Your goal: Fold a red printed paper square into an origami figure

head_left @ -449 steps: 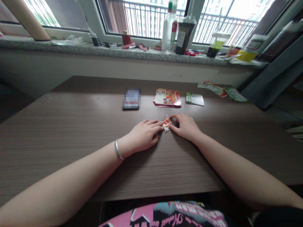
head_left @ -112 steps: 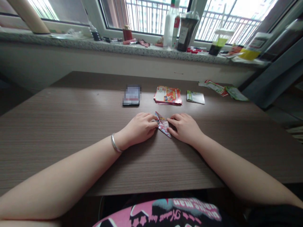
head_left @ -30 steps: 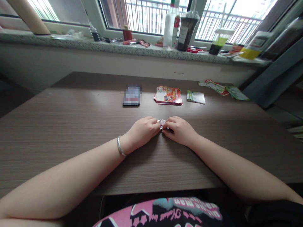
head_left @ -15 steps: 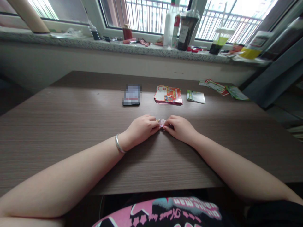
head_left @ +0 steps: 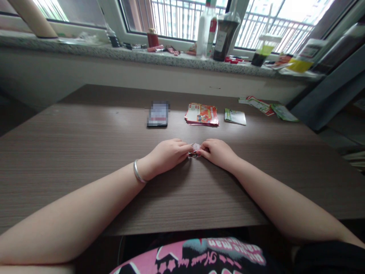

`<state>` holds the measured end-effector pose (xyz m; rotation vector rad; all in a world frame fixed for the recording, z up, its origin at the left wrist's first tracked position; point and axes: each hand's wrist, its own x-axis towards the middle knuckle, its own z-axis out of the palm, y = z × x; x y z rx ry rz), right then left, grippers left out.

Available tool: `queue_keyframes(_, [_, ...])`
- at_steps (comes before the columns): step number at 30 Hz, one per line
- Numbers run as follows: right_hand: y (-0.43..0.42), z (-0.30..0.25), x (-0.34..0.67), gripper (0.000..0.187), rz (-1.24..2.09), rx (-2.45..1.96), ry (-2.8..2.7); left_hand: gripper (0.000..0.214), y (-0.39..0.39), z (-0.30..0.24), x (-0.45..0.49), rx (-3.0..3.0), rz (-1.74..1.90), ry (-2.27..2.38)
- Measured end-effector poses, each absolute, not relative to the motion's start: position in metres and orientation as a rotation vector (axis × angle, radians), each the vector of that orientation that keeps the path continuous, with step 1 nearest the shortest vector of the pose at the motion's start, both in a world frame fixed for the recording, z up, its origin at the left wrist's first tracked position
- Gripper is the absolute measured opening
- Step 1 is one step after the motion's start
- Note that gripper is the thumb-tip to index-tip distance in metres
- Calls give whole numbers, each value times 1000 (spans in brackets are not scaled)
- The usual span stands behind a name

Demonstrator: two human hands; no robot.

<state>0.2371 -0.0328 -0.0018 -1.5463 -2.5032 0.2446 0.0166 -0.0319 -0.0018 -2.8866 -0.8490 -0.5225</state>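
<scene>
Close to the middle of the table, a small piece of folded printed paper (head_left: pixel 195 147), pale pink and white with darker parts, lies between my two hands. My left hand (head_left: pixel 171 153), with a silver bangle on the wrist, holds its left side, with the index finger stretched along it. My right hand (head_left: pixel 216 152) pinches its right side between thumb and curled fingers. Fingers cover much of the paper, so its full shape is hidden.
Beyond my hands lie a blurred-out phone (head_left: pixel 158 115), a stack of red and white printed sheets (head_left: pixel 202 115) and a smaller green-white stack (head_left: pixel 235 117). Loose printed strips (head_left: pixel 261 105) lie at the far right. Bottles and cups line the stone windowsill (head_left: pixel 182 61).
My left hand has shifted slightly left and its index finger has straightened over the paper. My right fingers have moved a little; more of the paper's pale face shows.
</scene>
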Motion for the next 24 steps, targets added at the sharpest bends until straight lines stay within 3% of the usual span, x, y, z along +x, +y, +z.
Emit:
queue_keyframes(5, [-31,-1,237,26,241,-1565,-2522,23,-33,1,15,-2847,-472,-677])
queue_keyframes(24, [-33,5,232,28,310,-1685,-2442,26,-38,-2,20,-2794,-368,-742])
